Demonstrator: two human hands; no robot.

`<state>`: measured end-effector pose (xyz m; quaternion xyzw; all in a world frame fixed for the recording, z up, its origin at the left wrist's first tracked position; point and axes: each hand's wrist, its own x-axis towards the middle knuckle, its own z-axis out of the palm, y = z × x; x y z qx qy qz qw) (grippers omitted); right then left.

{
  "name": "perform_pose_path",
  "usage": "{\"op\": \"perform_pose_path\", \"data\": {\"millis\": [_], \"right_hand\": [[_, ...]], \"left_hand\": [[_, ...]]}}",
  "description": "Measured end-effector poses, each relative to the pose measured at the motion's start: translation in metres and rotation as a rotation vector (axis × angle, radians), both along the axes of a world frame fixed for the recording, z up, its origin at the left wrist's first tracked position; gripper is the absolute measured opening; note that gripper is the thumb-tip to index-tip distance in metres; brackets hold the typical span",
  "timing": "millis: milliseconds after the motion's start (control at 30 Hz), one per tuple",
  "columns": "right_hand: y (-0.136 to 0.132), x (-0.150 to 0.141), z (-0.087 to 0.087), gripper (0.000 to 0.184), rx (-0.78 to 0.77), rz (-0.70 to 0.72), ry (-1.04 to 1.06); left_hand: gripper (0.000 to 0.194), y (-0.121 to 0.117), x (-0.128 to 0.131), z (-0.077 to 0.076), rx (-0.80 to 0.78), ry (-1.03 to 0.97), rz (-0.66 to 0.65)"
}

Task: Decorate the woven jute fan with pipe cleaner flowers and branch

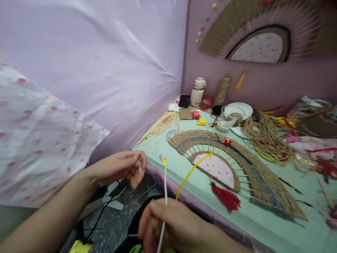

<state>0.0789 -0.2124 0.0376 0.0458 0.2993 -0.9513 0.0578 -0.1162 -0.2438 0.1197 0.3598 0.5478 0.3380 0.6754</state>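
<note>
My right hand (173, 223), low in the middle, is closed around a white pipe cleaner (165, 182) that stands up past the thumb. A small yellow piece (164, 161) sits at its upper end. From behind the same hand a yellow pipe cleaner (192, 171) rises to a curled tip over the fan; whether the fingers grip it too is hidden. My left hand (131, 167) hovers left of the table edge, fingers loosely bent and apart, with nothing visible in them. A woven twine fan (244, 160) with a dotted centre and red tassel (226, 198) lies on the table.
Thin wooden sticks (159, 128) lie at the table's back left corner. Behind the fan are a white bottle (197, 92), a twine spool (223, 90), a white plate (244, 109) and tangled twine (265, 131). A larger fan (256, 45) hangs on the wall.
</note>
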Motion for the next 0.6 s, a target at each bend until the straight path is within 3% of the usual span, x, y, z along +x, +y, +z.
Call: {"op": "perform_pose_path", "data": {"millis": [100,133,200,267,400,500,600], "right_hand": [[0.001,-0.005,0.013,0.047,0.283,0.197,0.042],[0.003,-0.008,0.015,0.045,0.346,0.221,0.029],[0.007,-0.012,0.015,0.046,0.429,0.208,-0.022],[0.011,-0.016,0.010,0.046,0.513,0.115,-0.082],[0.022,-0.024,-0.008,0.047,0.702,-0.151,-0.209],[0.034,-0.027,-0.021,0.051,0.808,-0.310,-0.316],[0.046,-0.018,-0.025,0.047,0.900,-0.440,-0.340]], "left_hand": [[0.042,0.022,0.010,-0.025,-0.140,0.016,0.217],[0.044,0.027,0.017,-0.029,-0.212,-0.090,0.217],[0.036,0.032,0.031,-0.026,-0.186,-0.280,0.333],[0.026,0.037,0.044,-0.014,-0.059,-0.354,0.461],[0.022,0.058,0.063,0.001,0.172,-0.358,0.537],[0.022,0.081,0.079,-0.006,0.364,-0.343,0.643],[0.027,0.101,0.093,-0.017,0.439,-0.331,0.627]]}}
